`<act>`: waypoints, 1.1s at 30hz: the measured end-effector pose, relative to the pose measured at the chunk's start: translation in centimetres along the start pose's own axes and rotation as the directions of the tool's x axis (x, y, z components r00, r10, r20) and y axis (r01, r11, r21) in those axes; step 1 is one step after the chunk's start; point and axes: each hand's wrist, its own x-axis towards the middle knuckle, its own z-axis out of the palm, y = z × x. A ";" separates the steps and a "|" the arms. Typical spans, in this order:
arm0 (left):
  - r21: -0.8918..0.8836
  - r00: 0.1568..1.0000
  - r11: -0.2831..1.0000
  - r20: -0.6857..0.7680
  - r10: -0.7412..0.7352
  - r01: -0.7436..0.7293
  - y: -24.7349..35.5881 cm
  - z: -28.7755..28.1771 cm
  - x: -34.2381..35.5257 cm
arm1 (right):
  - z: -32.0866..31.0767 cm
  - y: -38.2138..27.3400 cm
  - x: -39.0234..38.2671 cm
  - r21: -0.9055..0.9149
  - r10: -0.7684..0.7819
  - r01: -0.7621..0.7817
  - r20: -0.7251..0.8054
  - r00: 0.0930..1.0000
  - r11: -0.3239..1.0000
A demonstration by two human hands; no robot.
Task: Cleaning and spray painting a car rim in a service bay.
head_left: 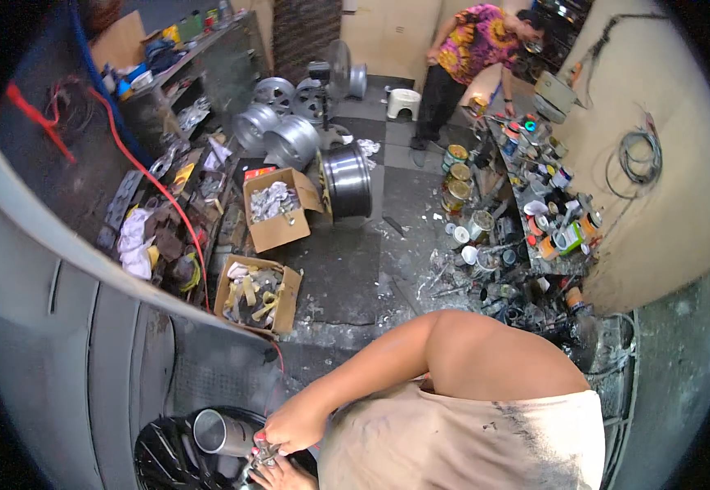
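Observation:
At the bottom of the head view, my right hand [296,425] reaches across to the left, with its fingers closed around a small silver metal piece [267,451]. Just below it, my left hand [286,474] has its fingers around the lower part of the same piece. The exact kind of this piece is hidden by my fingers. Beside it stands a grey open-topped cup [218,432], tilted; I cannot tell if the two are joined. A black spoked wheel [163,449] lies under the cup and hands.
Two cardboard boxes [283,235] of scraps stand ahead, beside several silver wheel rims [291,140]. A red hose [152,181] runs down the left side. Paint cans [455,194] and a cluttered bench [547,263] line the right. Another person [477,49] bends over the bench's far end.

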 end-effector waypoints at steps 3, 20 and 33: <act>0.083 0.995 0.993 -0.041 0.090 -0.087 -1.7 1.7 -1.4 | 0.6 -0.3 0.9 0.017 -0.033 0.032 0.076 0.997 0.999; -0.139 0.960 0.952 -0.036 -0.278 0.271 -12.7 4.7 -23.8 | 8.8 -10.2 13.2 0.056 0.164 -0.232 0.548 0.820 0.971; -0.471 0.451 0.429 -0.073 -0.889 0.770 -20.4 4.7 -23.5 | 11.6 -13.5 20.6 0.039 0.024 -0.036 0.282 0.959 0.999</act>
